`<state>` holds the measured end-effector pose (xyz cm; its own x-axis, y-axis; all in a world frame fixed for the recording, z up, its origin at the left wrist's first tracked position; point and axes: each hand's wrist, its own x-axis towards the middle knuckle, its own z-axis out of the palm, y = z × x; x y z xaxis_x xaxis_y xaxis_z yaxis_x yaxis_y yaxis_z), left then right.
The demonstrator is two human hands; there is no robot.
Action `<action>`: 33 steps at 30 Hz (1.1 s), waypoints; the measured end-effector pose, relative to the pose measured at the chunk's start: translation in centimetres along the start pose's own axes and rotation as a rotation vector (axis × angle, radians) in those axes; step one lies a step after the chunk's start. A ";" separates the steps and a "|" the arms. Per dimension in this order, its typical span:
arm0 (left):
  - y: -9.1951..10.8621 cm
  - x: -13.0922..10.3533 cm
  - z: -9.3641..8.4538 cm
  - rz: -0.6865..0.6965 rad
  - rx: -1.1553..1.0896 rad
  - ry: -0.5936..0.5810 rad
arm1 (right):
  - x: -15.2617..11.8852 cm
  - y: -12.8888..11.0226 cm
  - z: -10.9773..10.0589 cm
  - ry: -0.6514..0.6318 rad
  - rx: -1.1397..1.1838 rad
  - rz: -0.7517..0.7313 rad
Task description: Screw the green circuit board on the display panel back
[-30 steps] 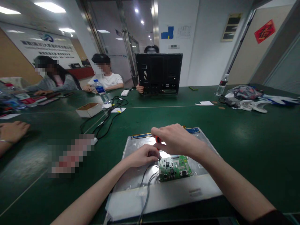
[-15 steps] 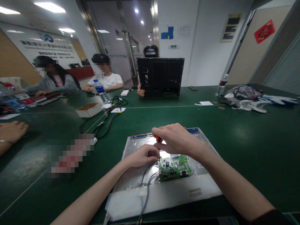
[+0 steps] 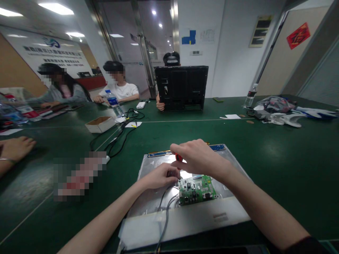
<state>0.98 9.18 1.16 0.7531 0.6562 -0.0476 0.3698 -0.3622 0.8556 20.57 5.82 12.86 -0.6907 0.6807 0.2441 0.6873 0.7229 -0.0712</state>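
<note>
My right hand (image 3: 197,155) is closed round the red handle of a screwdriver (image 3: 179,157), held upright. Its tip meets the upper left corner of a green circuit board (image 3: 197,190). Close beside the tip, my left hand (image 3: 164,175) has its fingers curled in a pinch; what lies between them is hidden. The board rests on the silvery back of a flat display panel (image 3: 148,204), which has a blue strip (image 3: 160,153) along its far edge. Dark cables (image 3: 167,215) run from the board's left side toward me.
Across the green table (image 3: 278,169), a person's hand steadies a black monitor housing (image 3: 182,86). A small open box (image 3: 100,124), black cables (image 3: 122,141) and a water bottle (image 3: 114,102) lie to the left. Another person's hand (image 3: 17,150) rests at the left edge. Gloves (image 3: 284,119) lie far right.
My right hand has turned very slightly on the screwdriver, its fingers shifting a little left. My left hand stays put. The person's hand at the left edge has slid slightly to the right.
</note>
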 end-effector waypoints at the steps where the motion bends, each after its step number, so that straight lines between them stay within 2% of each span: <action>1: 0.1 0.0 0.0 -0.009 -0.002 0.009 | 0.0 0.0 0.0 -0.008 -0.001 0.000; 7: 0.3 0.0 0.1 0.021 -0.015 0.007 | -0.5 0.2 -0.5 0.004 0.089 -0.046; 15: 0.9 -0.2 0.1 -0.028 0.061 0.031 | -0.1 0.1 -0.3 0.005 0.032 -0.017; 20: 0.7 0.0 0.0 0.011 0.092 0.037 | -0.6 0.1 -0.7 -0.015 0.090 -0.064; 29: 0.6 -0.2 0.3 -0.014 0.023 0.021 | -0.2 0.0 -0.2 0.013 0.002 -0.019; 33: 0.6 -0.1 0.2 0.000 0.102 0.056 | -0.6 0.1 -0.6 -0.007 0.078 -0.057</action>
<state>1.20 8.81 1.58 0.7228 0.6908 -0.0166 0.4256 -0.4261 0.7983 21.18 5.42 13.28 -0.7302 0.6385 0.2430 0.6272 0.7675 -0.1321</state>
